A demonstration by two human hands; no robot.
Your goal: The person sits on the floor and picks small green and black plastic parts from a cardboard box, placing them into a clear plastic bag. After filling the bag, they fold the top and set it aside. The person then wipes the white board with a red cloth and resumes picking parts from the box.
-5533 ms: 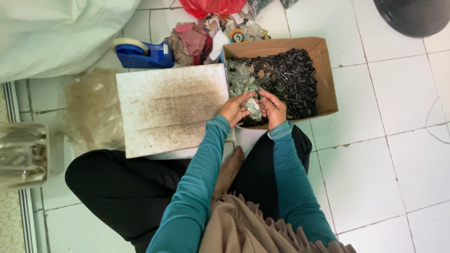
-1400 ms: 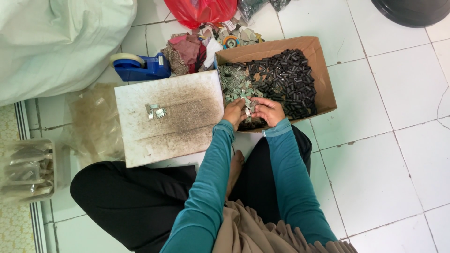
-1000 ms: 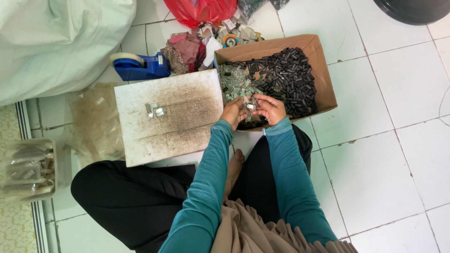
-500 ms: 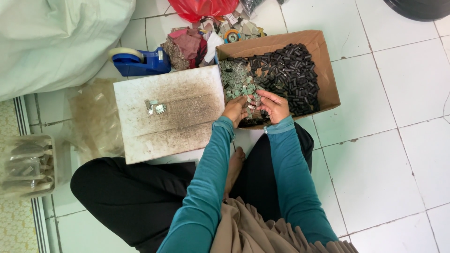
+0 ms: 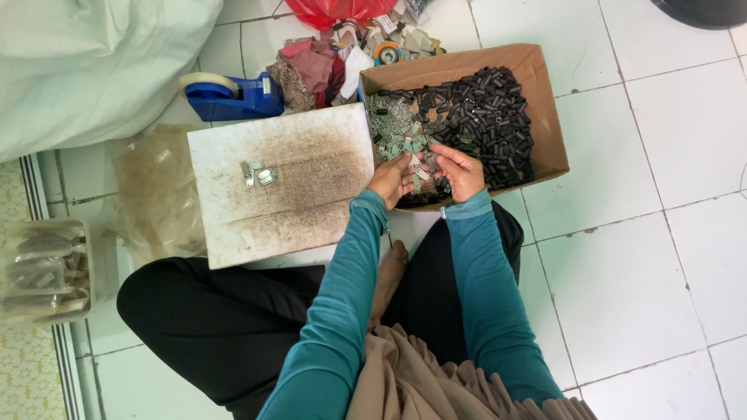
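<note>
Seated cross-legged on a white tiled floor (image 5: 638,257), seen from above; teal sleeves (image 5: 482,311), black trousers. Both hands at the near edge of a cardboard box (image 5: 545,93), over its near left part. Left hand (image 5: 391,179) curled, fingertips down among small greenish metal pieces (image 5: 397,132); whether pinching one or only touching, cannot tell. Right hand (image 5: 461,171) just right of it, fingers bent inward around a few pieces between the two hands; exact grip hidden by the fingers. Hands near each other, almost touching at the fingertips.

Inside the box: greenish pieces heaped at the left, black cylinders (image 5: 482,117) filling the middle and right; piles meeting in the middle.

Left of the box, touching its side, a white board (image 5: 311,202), stained dark in streaks; on its far left part a small cluster of metal parts (image 5: 257,173), well apart from the hands.

Beyond the board, a blue tape dispenser (image 5: 233,97); right of that, a heap of cloth scraps (image 5: 311,70) with a red bag (image 5: 334,9) behind. Far left, a big white sack (image 5: 85,62); near left, a clear bag (image 5: 156,194) and a clear plastic tub (image 5: 43,272) of packets. A bare foot (image 5: 389,268) showing between the knees.
</note>
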